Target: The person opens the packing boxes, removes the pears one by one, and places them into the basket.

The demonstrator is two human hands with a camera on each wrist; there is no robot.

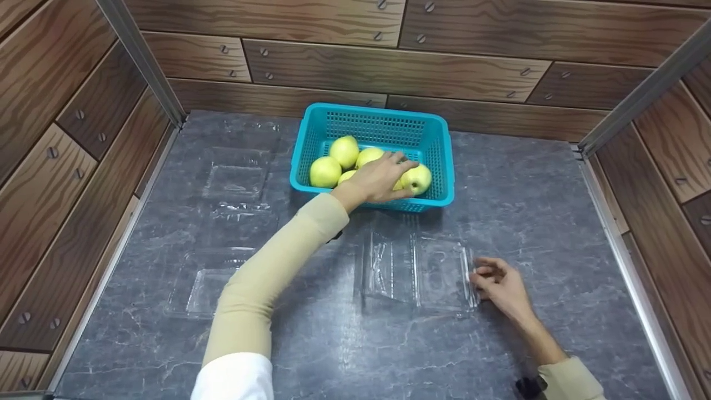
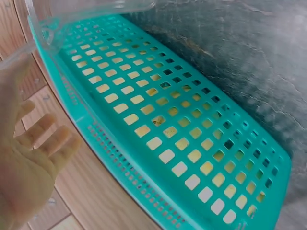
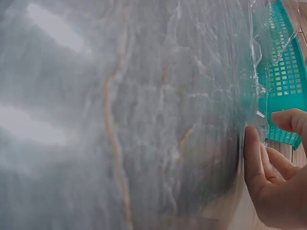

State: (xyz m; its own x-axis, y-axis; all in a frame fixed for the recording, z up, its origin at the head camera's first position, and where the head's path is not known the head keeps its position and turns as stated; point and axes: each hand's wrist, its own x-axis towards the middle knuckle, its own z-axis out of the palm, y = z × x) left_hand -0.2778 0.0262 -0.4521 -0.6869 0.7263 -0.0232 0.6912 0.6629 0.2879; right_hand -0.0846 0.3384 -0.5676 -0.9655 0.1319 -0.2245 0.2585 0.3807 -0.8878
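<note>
A teal plastic basket [image 1: 371, 110] with perforated sides holds several yellow-green apples [image 1: 344, 152]. My left hand [image 1: 383, 176] reaches over its near rim, fingers spread above the fruit. An apple [image 1: 417, 180] lies beside its thumb and forefinger; parts of the other apples are hidden beneath the hand. The left wrist view shows the left hand [image 2: 33, 163] with loosely bent fingers and nothing in the palm. In front of the basket lies an opened clear plastic clamshell container [image 1: 441, 272]. My right hand [image 1: 504, 290] holds its right edge between curled fingers and thumb, [image 3: 276, 177] in the right wrist view.
Two more clear plastic containers lie at the left, one farther back [image 1: 236, 180] and one nearer [image 1: 208, 289], partly covered by the left sleeve [image 1: 253, 283]. Wood-patterned walls [image 1: 400, 66] border the dark marbled table [image 1: 344, 361] at the back and sides.
</note>
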